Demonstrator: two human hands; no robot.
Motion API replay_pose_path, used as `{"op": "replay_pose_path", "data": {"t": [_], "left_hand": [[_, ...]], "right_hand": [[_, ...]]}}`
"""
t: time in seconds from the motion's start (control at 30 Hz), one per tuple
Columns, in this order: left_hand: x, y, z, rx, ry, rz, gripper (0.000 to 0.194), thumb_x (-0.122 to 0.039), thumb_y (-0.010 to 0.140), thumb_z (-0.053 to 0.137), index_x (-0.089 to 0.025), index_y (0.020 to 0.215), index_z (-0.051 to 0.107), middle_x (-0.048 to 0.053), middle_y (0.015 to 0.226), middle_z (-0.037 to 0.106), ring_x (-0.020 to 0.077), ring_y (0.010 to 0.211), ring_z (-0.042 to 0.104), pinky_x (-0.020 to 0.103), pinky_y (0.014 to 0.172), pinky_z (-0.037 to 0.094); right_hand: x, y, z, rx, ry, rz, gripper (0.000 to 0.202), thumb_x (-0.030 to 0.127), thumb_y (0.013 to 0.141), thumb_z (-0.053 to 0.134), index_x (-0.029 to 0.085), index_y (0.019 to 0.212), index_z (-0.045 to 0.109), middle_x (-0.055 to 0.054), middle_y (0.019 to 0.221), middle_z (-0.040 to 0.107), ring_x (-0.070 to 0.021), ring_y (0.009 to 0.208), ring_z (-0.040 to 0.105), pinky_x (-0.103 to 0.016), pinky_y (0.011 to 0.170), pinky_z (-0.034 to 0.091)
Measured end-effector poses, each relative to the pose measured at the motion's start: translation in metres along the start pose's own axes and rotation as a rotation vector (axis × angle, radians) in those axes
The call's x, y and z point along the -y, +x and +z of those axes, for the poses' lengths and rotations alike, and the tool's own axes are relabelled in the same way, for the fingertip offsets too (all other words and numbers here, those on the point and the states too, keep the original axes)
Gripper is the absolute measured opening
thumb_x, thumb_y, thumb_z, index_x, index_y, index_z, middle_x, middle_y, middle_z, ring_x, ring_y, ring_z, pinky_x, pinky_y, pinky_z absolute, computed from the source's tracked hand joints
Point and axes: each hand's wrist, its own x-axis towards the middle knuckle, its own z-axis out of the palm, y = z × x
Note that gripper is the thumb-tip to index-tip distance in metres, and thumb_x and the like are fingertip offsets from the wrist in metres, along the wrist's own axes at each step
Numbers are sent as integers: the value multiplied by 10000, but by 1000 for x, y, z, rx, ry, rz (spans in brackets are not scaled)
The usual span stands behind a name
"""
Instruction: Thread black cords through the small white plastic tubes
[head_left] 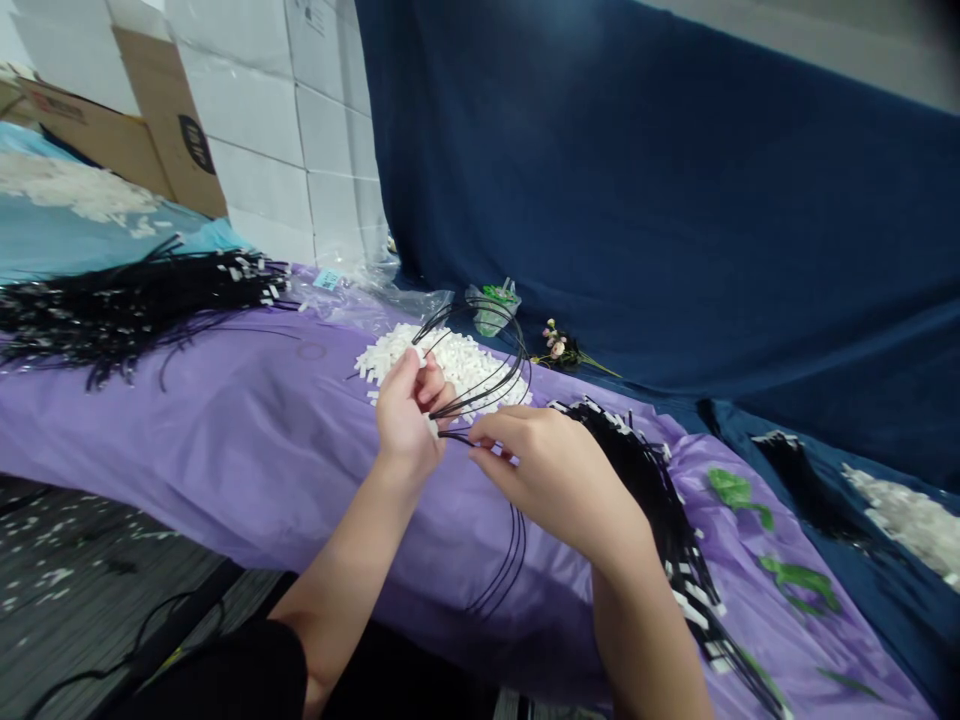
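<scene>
My left hand [412, 405] is closed around several thin black cables [517, 350], which loop up and to the right from it. White connectors show at the thumb tip and below the fingers. My right hand [536, 460] pinches the black cables just right of the lower white connector [432, 425]. Loose cable ends hang below the right hand. Behind both hands lies a pile of small white connectors [476, 368] on the purple cloth [247, 430].
Black cable bundles lie at the left [127, 300] and right [637, 460]. Behind are a clear plastic bag [375, 295], a green-and-clear bag [495, 308], small flowers [556, 345] and a blue curtain [637, 180]. Green scraps [802, 578] lie at the right.
</scene>
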Motion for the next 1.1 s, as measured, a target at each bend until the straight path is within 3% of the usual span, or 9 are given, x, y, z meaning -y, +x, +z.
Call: {"op": "replay_pose_path", "data": {"t": [0.3,0.9,1.1], "left_hand": [[0,-1,1,3,3,0,324,-316,982,405,-172,699,470,-81,469,258,53,329,221,192,326,177],[4,-2,-1,33,50,15,293,-347,946,471,-170,712,488,-84,479,268,56,342,241,173,316,203],[3,-2,-2,40,45,13,297,-334,952,455,-168,709,491,-80,483,267,59,354,244,173,324,205]], "right_hand": [[3,1,1,-34,-22,27,183,220,942,504,200,977,683,-26,936,702,-167,823,646,-273,618,346],[5,3,7,-55,-115,49,137,212,907,479,178,836,590,-27,795,645,-143,641,551,-288,534,222],[4,4,6,-19,-50,62,157,243,975,432,176,910,559,-28,785,654,-146,652,560,-278,551,233]]}}
